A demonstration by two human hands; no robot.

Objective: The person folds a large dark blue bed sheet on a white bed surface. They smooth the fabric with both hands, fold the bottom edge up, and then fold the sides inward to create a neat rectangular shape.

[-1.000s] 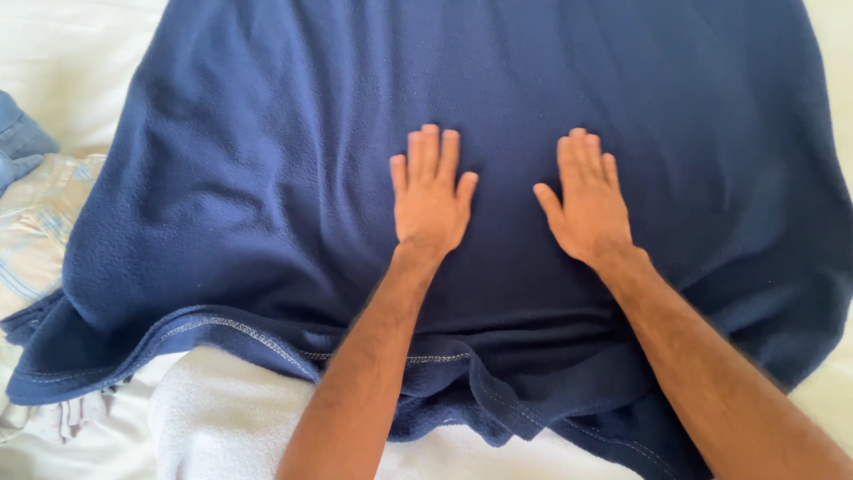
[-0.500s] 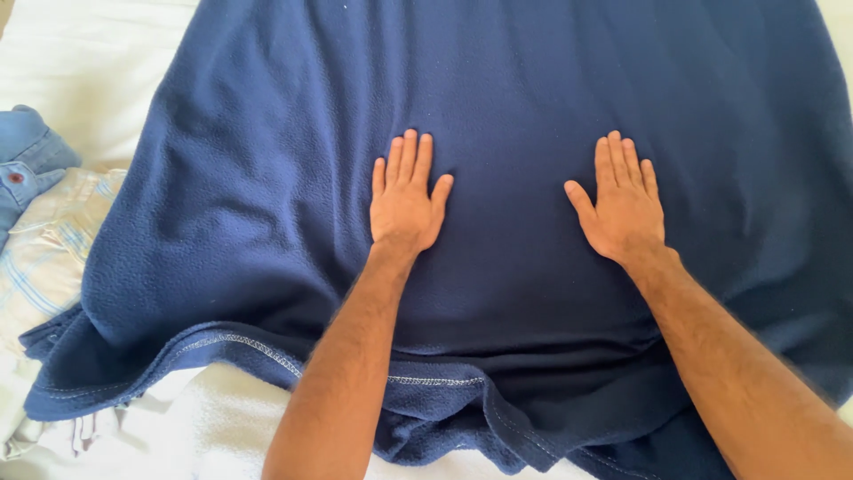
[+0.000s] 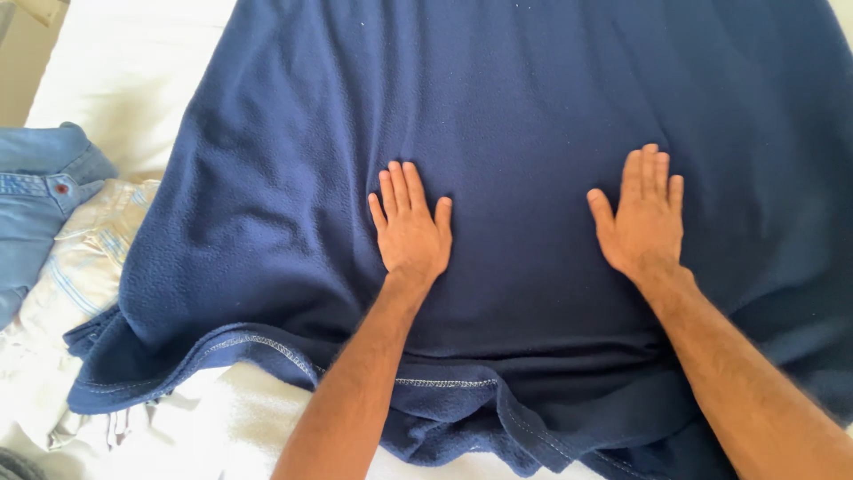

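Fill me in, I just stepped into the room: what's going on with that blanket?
A person has both palms pressed flat on a dark blue fleece blanket spread over a white bed. The left hand and right hand lie apart, fingers together, gripping nothing. The blanket's near hem is rumpled and folded under. At the left lie blue jeans and a pale striped garment.

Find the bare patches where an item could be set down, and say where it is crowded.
Bare: blue blanket beyond both hands, and between left hand and right hand; white sheet top left. Crowded: left edge, with denim garment and striped cloth.
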